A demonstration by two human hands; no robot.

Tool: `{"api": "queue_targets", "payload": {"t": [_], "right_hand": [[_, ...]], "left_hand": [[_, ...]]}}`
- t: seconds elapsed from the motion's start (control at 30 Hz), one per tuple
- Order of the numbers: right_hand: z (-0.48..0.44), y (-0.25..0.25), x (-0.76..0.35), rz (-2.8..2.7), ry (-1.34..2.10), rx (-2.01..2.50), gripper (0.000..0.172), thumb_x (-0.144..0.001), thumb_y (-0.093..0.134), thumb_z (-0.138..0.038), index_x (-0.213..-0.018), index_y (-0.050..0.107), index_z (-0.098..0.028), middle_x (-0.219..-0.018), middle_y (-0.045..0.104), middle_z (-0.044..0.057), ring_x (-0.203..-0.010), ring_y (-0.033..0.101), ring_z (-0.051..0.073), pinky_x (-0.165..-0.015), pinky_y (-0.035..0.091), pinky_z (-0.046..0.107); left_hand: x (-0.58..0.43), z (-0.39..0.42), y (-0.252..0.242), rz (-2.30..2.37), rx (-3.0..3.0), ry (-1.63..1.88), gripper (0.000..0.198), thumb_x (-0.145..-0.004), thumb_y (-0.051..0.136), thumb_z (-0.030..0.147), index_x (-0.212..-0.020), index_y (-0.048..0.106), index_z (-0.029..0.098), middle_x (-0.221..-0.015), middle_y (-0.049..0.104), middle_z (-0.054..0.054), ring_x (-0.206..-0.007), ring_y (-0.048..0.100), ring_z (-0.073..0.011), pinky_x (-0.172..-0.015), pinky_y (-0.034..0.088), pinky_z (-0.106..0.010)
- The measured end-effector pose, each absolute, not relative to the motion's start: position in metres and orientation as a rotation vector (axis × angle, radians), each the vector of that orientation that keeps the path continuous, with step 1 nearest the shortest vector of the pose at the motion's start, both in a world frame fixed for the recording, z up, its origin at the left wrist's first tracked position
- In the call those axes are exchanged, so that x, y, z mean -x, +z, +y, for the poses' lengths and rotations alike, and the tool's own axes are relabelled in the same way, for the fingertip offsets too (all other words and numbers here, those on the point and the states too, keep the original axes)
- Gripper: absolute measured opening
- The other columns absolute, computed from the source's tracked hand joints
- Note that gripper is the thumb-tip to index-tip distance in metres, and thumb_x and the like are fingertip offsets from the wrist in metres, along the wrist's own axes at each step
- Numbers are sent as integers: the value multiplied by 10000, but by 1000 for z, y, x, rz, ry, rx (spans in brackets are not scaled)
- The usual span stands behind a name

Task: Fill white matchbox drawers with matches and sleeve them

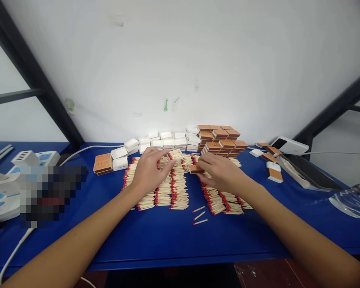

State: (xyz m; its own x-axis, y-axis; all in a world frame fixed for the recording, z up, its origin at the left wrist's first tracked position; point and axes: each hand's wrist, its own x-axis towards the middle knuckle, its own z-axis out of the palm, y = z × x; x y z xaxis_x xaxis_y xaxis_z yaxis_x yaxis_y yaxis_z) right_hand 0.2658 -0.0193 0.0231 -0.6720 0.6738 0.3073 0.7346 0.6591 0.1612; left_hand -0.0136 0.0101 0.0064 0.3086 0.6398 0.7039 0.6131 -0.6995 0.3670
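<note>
My left hand (150, 168) is closed on a white matchbox tray (175, 155) filled with matches, held above the rows of loose matches. In my right hand (217, 170) is a brown matchbox sleeve (195, 169), gripped at its right end. A small gap separates the tray from the sleeve. Beneath both hands lie rows of red-tipped matches (178, 192), with another group (216, 200) under my right hand. Three single matches (200, 216) lie apart, nearer the front.
White trays (168, 143) line the wall, beside stacked brown matchboxes (222, 140). More matchboxes (103, 163) sit left. Power strips (3, 196) and a blurred dark object (54, 196) occupy the left side. On the right are a white device (289, 145) and a dark tablet-like object (310, 172).
</note>
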Motion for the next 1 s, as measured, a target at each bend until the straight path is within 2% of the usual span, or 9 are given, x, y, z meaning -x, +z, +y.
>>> {"api": "queue_targets", "payload": {"t": [0.03,0.13,0.2,0.27,0.37,0.63,0.8,0.9,1.0], "right_hand": [[-19,24,-268,-2630,-308,1160,96,-976,615,-261,-1041,671,-218,-1035,712,144,-967,644,311,-800,507,421],[-13,26,-275,-2541,-12,1217,316,-956,698,-379,-1226,646,-223,-1160,706,145,-1094,637,333,-896,540,466],[-10,24,-277,-2520,133,1214,380,-944,730,-430,-1257,652,-229,-1245,693,148,-1187,607,345,-977,528,507],[-7,23,-278,-2523,216,1176,284,-950,728,-424,-1158,695,-234,-1273,690,145,-1249,574,353,-1041,492,541],[-7,23,-278,-2487,292,1143,172,-975,704,-407,-1026,719,-244,-1241,704,130,-1287,548,348,-1048,467,538],[-8,23,-279,-2462,348,1177,222,-1034,626,-419,-1121,736,-248,-1029,740,102,-1031,607,306,-868,493,443],[-8,22,-277,-2201,374,1242,237,-1022,625,-451,-1146,682,-256,-1118,753,108,-961,679,282,-832,525,433],[-12,25,-275,-1985,713,1232,333,-1025,620,-532,-1222,596,-265,-1010,756,77,-835,699,243,-707,541,385],[-15,26,-272,-1808,1038,1174,454,-1016,613,-628,-1261,568,-249,-804,697,10,-657,649,182,-528,458,296]], "left_hand": [[13,10,6,1190,-2521,1364,294,-988,746,372,-1233,759,209,-1110,799,-70,-1104,690,-274,-970,590,-474],[13,9,6,1126,-2546,1317,301,-991,739,381,-1230,756,201,-1095,796,-79,-1079,691,-270,-941,594,-462],[13,10,6,1080,-2573,1265,310,-999,729,392,-1230,754,187,-1061,792,-78,-1065,685,-268,-941,588,-459],[13,10,6,1051,-2584,1213,325,-1006,724,410,-1231,752,178,-1032,786,-72,-1062,676,-267,-949,581,-455],[13,10,7,1046,-2572,1163,340,-1007,722,431,-1234,755,180,-1043,781,-70,-1082,670,-267,-966,573,-449],[14,9,8,1063,-2576,1097,334,-1009,711,438,-1241,753,202,-1059,781,-71,-1100,675,-275,-975,573,-465],[12,8,8,1046,-2543,1129,336,-1000,729,438,-1237,759,202,-1073,784,-74,-1073,687,-260,-954,577,-453],[11,7,8,1030,-2494,1162,337,-1000,733,455,-1237,766,218,-1084,788,-70,-1049,698,-250,-915,582,-429],[10,7,8,1013,-2469,1196,348,-993,744,472,-1247,767,235,-1111,792,-69,-1051,705,-250,-901,583,-422]]}}
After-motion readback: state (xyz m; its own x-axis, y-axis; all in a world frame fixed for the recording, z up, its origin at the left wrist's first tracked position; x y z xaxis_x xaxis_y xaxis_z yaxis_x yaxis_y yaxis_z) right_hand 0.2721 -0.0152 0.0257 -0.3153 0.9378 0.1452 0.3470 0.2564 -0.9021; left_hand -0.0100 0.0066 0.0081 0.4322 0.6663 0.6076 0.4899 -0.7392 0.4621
